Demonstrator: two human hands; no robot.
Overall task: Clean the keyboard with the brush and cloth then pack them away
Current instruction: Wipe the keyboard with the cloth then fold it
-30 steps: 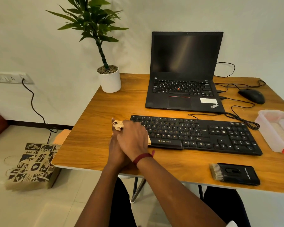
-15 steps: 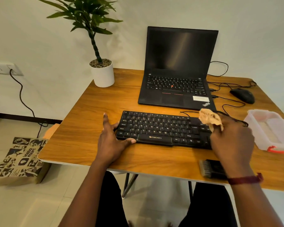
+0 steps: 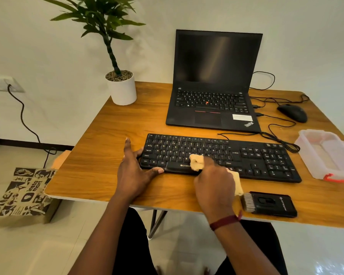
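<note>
Office corner, plain finish.
White wall (image 3: 48, 56) with socket (image 3: 0, 84) and dark skirting (image 3: 18, 143); pale glossy tiled floor (image 3: 28, 247); wooden table (image 3: 95, 155) on metal legs (image 3: 156, 223).

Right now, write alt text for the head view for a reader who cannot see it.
A person's right hand presses a beige cloth onto a black keyboard while the left hand steadies its left end. A brush, clear box and laptop sit on the wooden desk.
</note>
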